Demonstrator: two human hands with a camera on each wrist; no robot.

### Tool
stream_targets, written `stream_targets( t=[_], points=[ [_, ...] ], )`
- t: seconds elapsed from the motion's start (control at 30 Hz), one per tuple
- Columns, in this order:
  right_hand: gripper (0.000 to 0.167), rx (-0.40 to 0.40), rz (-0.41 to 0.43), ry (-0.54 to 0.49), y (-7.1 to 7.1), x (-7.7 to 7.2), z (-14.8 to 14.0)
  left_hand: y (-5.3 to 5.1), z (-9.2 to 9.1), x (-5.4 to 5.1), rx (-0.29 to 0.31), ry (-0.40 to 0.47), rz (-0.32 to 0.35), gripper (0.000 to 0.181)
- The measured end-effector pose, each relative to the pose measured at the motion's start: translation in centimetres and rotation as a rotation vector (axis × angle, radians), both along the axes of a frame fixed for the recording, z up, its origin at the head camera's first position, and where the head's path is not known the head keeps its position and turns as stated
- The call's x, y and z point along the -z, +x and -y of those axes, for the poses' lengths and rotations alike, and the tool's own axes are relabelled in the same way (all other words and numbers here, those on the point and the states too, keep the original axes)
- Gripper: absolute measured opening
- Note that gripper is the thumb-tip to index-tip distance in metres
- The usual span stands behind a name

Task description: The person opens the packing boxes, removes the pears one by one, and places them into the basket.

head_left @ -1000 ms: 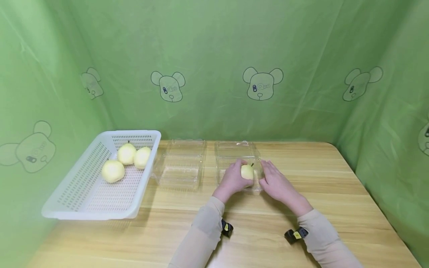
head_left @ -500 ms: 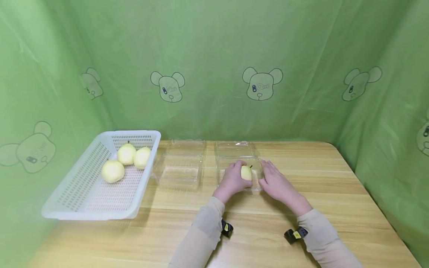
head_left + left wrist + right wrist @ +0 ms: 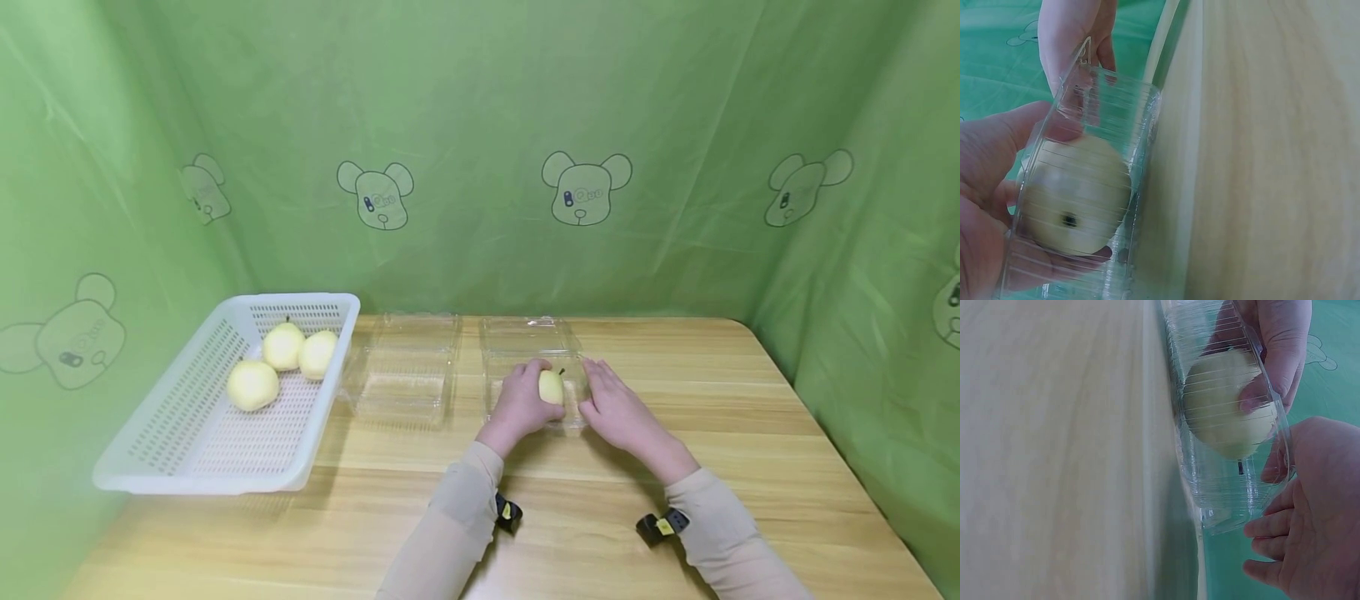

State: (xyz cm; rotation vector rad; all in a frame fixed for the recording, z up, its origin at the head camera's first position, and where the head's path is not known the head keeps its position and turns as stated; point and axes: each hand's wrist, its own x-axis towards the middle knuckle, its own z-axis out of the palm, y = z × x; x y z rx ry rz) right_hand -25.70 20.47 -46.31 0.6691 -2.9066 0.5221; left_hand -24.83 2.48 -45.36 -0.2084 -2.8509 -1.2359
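Observation:
My left hand (image 3: pixel 519 402) grips a round pale-yellow pear (image 3: pixel 551 388) with a dark stem, its thumb and fingers around the fruit. The pear is inside the base of a clear plastic clamshell box (image 3: pixel 525 335), whose lid lies back. Through the ribbed wall, the left wrist view shows the pear (image 3: pixel 1075 194) with a dark spot facing the camera. My right hand (image 3: pixel 626 417) rests at the box's right side, its fingers fairly straight along the wall. In the right wrist view, that hand's thumb is at the rim of the box (image 3: pixel 1222 487).
Left of the hands lies a second clear clamshell box (image 3: pixel 405 387) with its lid back. A white perforated basket (image 3: pixel 202 479) at the left holds three pears (image 3: pixel 252 385). Green cloth (image 3: pixel 480 100) hangs behind and beside the wooden table (image 3: pixel 720 367).
The pear has shifted and turned slightly to the left in my left hand. My right hand stays at the box's side.

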Motion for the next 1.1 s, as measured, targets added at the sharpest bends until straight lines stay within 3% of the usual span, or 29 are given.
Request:
stream_targets(
  t=[0.5, 1.1],
  points=[
    [0.065, -0.005, -0.009, 0.004, -0.1, 0.1, 0.1, -0.2, 0.1, -0.2, -0.026, 0.032, -0.018, 0.073],
    [0.065, 0.001, 0.005, 0.01, 0.0, 0.1, 0.0, 0.1, 0.9, -1.2, -0.044, 0.116, -0.024, 0.075]
  ],
)
